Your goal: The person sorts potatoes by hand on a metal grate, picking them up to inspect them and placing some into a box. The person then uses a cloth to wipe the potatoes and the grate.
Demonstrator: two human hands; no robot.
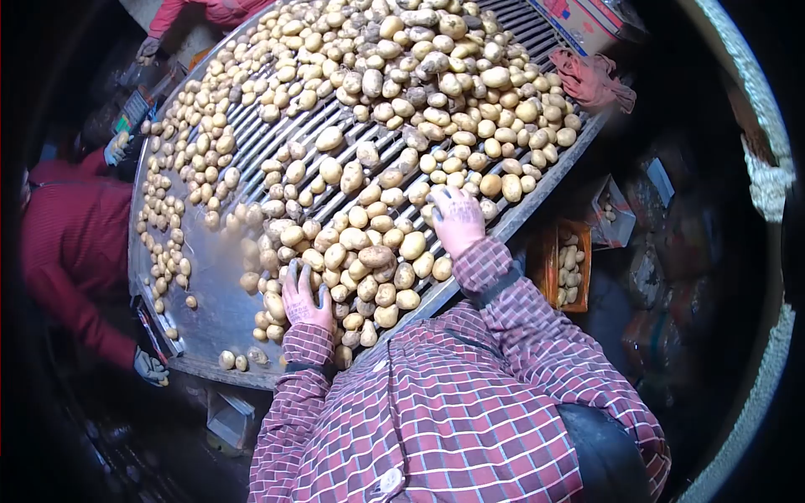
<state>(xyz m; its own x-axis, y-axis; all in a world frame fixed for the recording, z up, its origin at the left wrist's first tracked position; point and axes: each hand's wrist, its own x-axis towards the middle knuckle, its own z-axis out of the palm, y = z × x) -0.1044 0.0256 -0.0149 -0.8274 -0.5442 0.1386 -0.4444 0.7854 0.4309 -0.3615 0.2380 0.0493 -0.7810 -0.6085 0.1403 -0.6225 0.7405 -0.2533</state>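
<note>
Potatoes (369, 256) lie heaped in front of me on a slatted metal table (335, 132). My left hand (305, 300), in a pink glove with grey fingertips, rests at the near left side of the heap. Its fingers are spread against the potatoes, with the thumb apart. Farther right, near the table's edge, my right hand (459, 221) in a matching glove reaches over small potatoes (457, 173). Those fingers are apart and touch the potatoes; neither hand is seen gripping one.
A bigger potato mound (419, 59) covers the far side. Bare sheet metal (216, 285) shows at left. A red-sleeved person (80, 222) stands left, another person's red sleeve (168, 15) at top left. An orange-lined box of potatoes (571, 267) stands below right; a pink cloth (591, 80) hangs at the far corner.
</note>
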